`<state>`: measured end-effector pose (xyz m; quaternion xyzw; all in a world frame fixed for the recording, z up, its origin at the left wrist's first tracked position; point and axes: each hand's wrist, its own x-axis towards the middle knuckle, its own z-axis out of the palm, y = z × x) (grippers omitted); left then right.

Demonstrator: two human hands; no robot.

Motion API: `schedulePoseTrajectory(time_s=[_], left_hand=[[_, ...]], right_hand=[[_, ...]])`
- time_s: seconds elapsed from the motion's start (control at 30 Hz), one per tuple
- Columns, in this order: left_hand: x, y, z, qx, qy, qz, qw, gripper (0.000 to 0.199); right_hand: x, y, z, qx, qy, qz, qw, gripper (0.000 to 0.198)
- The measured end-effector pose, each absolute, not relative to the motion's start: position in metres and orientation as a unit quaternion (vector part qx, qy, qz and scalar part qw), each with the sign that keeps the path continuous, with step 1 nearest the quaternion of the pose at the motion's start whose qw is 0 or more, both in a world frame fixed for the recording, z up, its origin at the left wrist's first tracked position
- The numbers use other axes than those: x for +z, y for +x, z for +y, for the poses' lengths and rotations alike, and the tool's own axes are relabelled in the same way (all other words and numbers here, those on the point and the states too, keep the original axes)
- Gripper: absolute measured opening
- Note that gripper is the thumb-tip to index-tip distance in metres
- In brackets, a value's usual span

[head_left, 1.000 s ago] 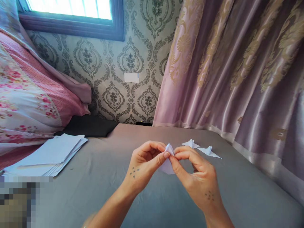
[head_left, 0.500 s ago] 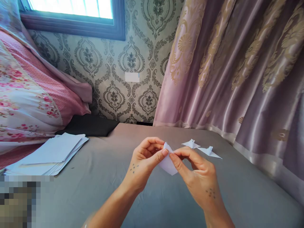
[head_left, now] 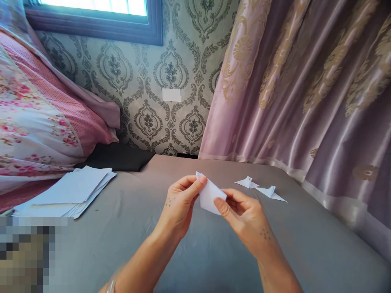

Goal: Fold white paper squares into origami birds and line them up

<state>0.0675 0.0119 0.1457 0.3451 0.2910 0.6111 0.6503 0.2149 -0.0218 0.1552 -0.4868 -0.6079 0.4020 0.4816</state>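
A small folded piece of white paper [head_left: 210, 196] is held between both hands, above the grey-covered surface. My left hand [head_left: 182, 199] pinches its upper left corner between thumb and fingers. On the other side, my right hand [head_left: 241, 213] grips the right edge, thumb on the near face and fingers behind. Some of the fingers are hidden by the paper and the thumbs. Beyond my right hand lie two folded paper figures, one [head_left: 247, 183] at the back and another [head_left: 271, 193] a little nearer, each with pointed ends and a raised middle.
A stack of white paper sheets [head_left: 73, 189] lies on the left of the grey sheet-covered surface [head_left: 128, 244]. Behind it are a flat black item [head_left: 119, 158] and floral fabric [head_left: 33, 118]. Curtains [head_left: 275, 101] hang along the right, and a patterned wall stands at the back.
My hands have moved apart along the paper, with the left still at its top corner and the right lower on its edge. More of the paper's face shows. The view has shifted slightly.
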Motion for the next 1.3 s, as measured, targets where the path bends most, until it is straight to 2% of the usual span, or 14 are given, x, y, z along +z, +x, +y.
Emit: schedulePoseTrajectory(time_s=[0.17,0.43,0.57,0.7,0.83,0.97,1.13,1.23,1.3], left_hand=[[0.143,0.07,0.013,0.619,0.345,0.276,0.65,0.023],[0.142,0.075,0.009,0.503,0.462,0.323,0.655,0.025],[0.139,0.076,0.009,0.497,0.477,0.345,0.637,0.027],[0.135,0.073,0.012,0.503,0.482,0.348,0.628,0.025],[0.134,0.071,0.015,0.496,0.467,0.34,0.649,0.026],[0.132,0.071,0.018,0.504,0.446,0.362,0.645,0.031],[0.135,0.068,0.026,0.502,0.341,0.365,0.706,0.029],[0.14,0.067,0.025,0.486,0.306,0.357,0.737,0.025],[0.143,0.067,0.023,0.469,0.303,0.351,0.751,0.024]], right_hand=[[0.15,0.214,-0.019,0.38,-0.502,-0.579,0.518,0.023],[0.143,0.22,-0.008,0.406,-0.489,-0.449,0.628,0.026],[0.14,0.218,-0.004,0.453,-0.48,-0.423,0.62,0.027],[0.141,0.222,-0.003,0.519,-0.468,-0.424,0.576,0.029],[0.141,0.226,-0.002,0.519,-0.485,-0.441,0.549,0.029],[0.139,0.228,0.0,0.444,-0.523,-0.516,0.513,0.031],[0.141,0.232,-0.004,0.144,-0.491,-0.69,0.511,0.033],[0.143,0.232,-0.008,0.059,-0.431,-0.77,0.467,0.037],[0.143,0.23,-0.008,0.021,-0.417,-0.779,0.469,0.038]])
